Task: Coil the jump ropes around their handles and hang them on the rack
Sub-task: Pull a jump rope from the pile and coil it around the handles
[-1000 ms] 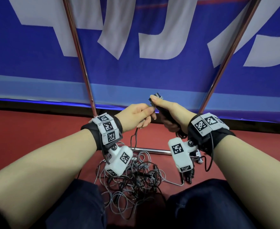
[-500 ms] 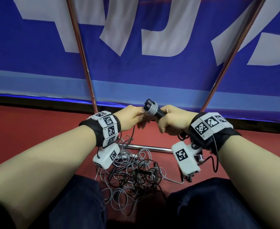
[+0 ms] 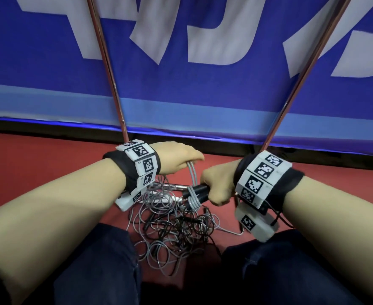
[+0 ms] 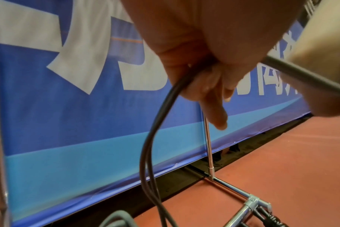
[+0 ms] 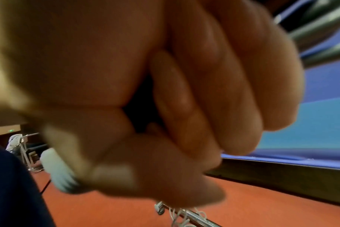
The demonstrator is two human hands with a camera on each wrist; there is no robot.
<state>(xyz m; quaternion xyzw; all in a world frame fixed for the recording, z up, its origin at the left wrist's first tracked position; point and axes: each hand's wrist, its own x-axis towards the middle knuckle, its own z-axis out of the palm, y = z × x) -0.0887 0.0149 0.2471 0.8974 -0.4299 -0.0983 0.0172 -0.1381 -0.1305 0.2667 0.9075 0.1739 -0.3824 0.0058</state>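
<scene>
My right hand [image 3: 216,187] grips the black jump rope handles [image 3: 197,193], which point left and carry a few grey turns of rope [image 3: 193,200] round their end. In the right wrist view that fist [image 5: 184,107] fills the blurred picture. My left hand [image 3: 176,160] is just left of and above the handles and holds the doubled grey rope [image 3: 192,175], which runs down to them. The left wrist view shows those fingers [image 4: 204,73] curled round the rope [image 4: 157,122]. A tangle of grey and black ropes [image 3: 174,227] lies on the red floor between my knees.
The rack's two metal uprights [image 3: 106,62] [image 3: 308,69] rise in front of a blue banner [image 3: 203,95]. Its base bar [image 3: 170,185] lies on the floor under my hands, with a clamp joint [image 4: 252,201]. My knees in dark trousers [image 3: 97,267] flank the pile.
Both hands have dropped from chest height toward the rack's base bar. The handles have swung from pointing up to pointing left, and the left hand has carried the rope over them.
</scene>
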